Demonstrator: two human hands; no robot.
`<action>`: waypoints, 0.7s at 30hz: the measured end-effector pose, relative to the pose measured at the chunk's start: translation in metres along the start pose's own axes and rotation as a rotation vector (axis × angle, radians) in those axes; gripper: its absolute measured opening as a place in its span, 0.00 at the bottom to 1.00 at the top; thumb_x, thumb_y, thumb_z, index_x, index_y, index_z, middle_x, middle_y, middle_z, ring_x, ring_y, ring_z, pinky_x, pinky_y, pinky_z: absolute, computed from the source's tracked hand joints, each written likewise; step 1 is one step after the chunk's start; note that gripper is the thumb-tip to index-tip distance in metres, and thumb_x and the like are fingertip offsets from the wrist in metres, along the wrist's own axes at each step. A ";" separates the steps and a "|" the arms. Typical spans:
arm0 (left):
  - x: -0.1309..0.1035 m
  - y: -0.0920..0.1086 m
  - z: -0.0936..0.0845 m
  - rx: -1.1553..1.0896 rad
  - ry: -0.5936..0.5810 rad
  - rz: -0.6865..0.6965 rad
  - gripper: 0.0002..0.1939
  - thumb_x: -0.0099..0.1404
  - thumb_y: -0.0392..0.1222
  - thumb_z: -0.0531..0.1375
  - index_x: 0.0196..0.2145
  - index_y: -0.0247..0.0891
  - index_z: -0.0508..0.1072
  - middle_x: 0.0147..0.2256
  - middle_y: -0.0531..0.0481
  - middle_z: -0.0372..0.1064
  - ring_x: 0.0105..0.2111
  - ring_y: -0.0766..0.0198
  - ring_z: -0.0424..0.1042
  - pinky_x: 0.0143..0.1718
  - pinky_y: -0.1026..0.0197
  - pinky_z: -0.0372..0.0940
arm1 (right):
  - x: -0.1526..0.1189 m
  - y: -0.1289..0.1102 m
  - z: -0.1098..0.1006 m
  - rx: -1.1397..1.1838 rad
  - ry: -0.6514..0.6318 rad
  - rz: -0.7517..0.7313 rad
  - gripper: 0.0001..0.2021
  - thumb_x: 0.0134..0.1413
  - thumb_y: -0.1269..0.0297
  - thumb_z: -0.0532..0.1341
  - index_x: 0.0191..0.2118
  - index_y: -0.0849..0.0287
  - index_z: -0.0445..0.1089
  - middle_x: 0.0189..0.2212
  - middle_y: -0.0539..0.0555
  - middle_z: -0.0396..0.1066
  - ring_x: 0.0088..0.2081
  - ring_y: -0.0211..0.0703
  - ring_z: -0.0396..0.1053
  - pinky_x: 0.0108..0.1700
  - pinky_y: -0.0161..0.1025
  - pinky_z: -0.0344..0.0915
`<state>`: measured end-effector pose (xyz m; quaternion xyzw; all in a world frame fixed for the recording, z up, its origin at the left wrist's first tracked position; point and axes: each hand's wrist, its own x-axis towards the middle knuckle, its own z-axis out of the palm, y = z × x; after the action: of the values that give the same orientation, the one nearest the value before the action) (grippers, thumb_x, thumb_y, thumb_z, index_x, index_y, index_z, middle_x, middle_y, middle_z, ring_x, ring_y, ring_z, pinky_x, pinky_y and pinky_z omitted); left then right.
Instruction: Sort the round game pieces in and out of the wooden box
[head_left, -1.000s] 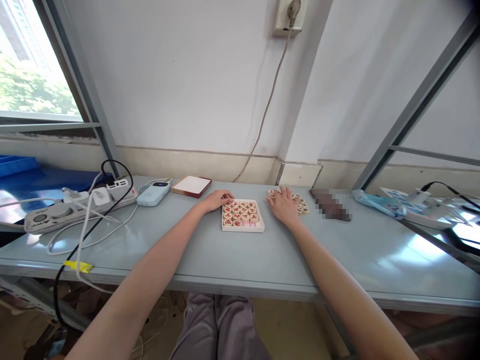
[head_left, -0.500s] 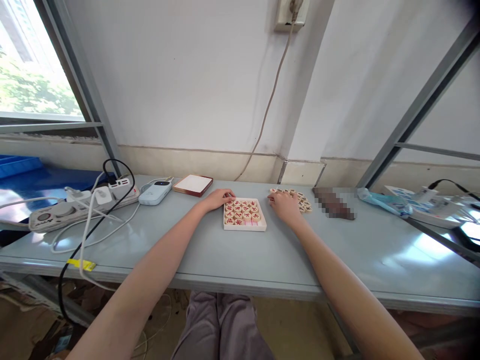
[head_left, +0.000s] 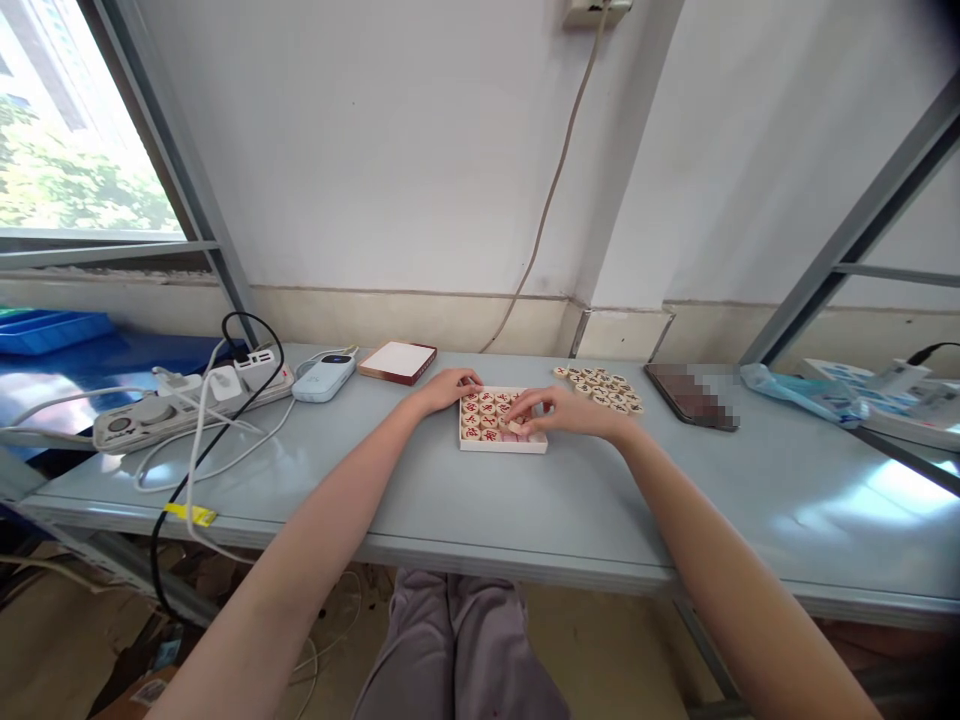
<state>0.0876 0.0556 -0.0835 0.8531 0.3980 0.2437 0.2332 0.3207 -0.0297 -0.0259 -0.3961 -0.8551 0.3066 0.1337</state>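
We see the white box (head_left: pixel 504 447) on the grey table (head_left: pixel 450 510), in the middle of the scene, its open side up and its near edge running left to right, roughly along the table's near edge. Foreshortening keeps us from telling which of its sides is longer. The small round piece (head_left: pixel 515 427) is over the near right part of the box, seemingly tilted; its markings are too small for us to read.

Our right hand (head_left: pixel 562 410) reaches in from the right, palm down, thumb and fingers pinching that piece. Our left hand (head_left: pixel 455 388) lies at the box's far left corner with its fingers bent over the far edge; we cannot tell whether they grip the wall.

Inside the box, discs with red characters (head_left: pixel 487 408) sit in close rows, faces up, and a pinkish floor shows near the right hand. Farther right, loose discs (head_left: pixel 602 390) lie spread on the table, just left of the partly blurred phone (head_left: pixel 667 383). The shallow lid (head_left: pixel 397 361), pale inside, lies far left of the box.
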 end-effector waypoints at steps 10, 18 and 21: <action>0.000 0.000 0.000 0.005 -0.003 0.005 0.14 0.60 0.46 0.52 0.38 0.38 0.71 0.41 0.49 0.70 0.39 0.63 0.67 0.41 0.63 0.61 | 0.000 0.002 0.003 -0.098 0.063 -0.005 0.23 0.53 0.46 0.50 0.25 0.55 0.76 0.37 0.55 0.65 0.42 0.44 0.63 0.47 0.39 0.56; 0.001 0.000 0.001 -0.020 0.000 -0.019 0.15 0.60 0.47 0.53 0.39 0.38 0.71 0.42 0.48 0.70 0.40 0.62 0.67 0.41 0.62 0.61 | 0.009 0.017 0.007 -0.255 0.318 0.047 0.23 0.55 0.49 0.48 0.26 0.56 0.74 0.37 0.54 0.67 0.41 0.44 0.63 0.47 0.41 0.56; 0.001 0.001 0.001 -0.042 0.006 -0.036 0.15 0.60 0.48 0.53 0.39 0.38 0.71 0.41 0.48 0.70 0.40 0.62 0.67 0.41 0.62 0.61 | 0.015 0.043 0.009 -0.501 0.636 0.233 0.20 0.57 0.51 0.47 0.40 0.54 0.72 0.47 0.56 0.65 0.49 0.51 0.59 0.52 0.52 0.51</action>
<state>0.0895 0.0554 -0.0840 0.8401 0.4085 0.2503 0.2543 0.3324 -0.0006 -0.0606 -0.5852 -0.7689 -0.0352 0.2553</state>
